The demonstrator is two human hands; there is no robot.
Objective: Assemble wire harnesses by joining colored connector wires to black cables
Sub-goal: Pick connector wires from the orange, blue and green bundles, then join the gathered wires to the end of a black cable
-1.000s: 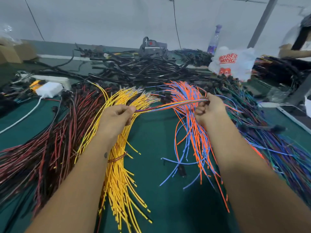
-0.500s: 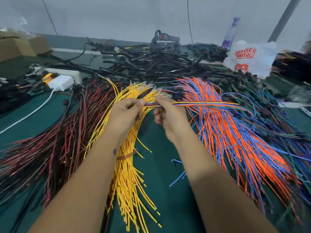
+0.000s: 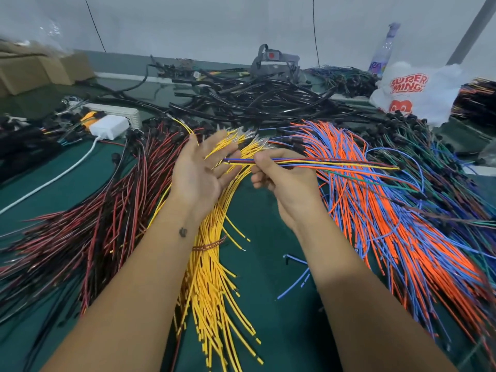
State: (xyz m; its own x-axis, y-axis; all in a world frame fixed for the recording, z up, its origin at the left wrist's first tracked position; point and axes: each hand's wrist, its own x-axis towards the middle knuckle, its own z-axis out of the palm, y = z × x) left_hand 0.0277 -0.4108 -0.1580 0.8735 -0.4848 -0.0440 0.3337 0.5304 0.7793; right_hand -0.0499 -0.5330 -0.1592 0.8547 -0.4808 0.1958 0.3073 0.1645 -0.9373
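A: Nearest the camera?

B: Green tabletop, both forearms reaching in. Yellow wire bundle fans out between them, tied at the waist with a brownish band. A few loose blue wire offcuts lie beside it.

A: Hands?

B: Left hand is palm-up, fingers straight and spread, released, holding nothing firmly; yellow strands lie across or behind the fingertips, cannot tell which. Right hand is clenched round a small mixed set of colored wires: blue, yellow, orange, red, a green one. Their near ends poke out toward the left palm; the rest trails right over the orange-and-blue wire pile.

A: So that set is the work in hand.

B: My reading, yes. One wire of each color picked and gathered, ends being evened up. No black cable is joined to it.

A: Further out?

B: Red-and-black wire pile on the left, green-and-blue pile on the right. Beyond, the heap of black cables, untouched by either hand. White charger and power strip far left, cardboard boxes, a white plastic bag and a bottle far right.

A: Progress?

B: Early, by my judgement. Cannot make out any finished harness. Large stocks of every color remain; the joining step for this set is still to do.
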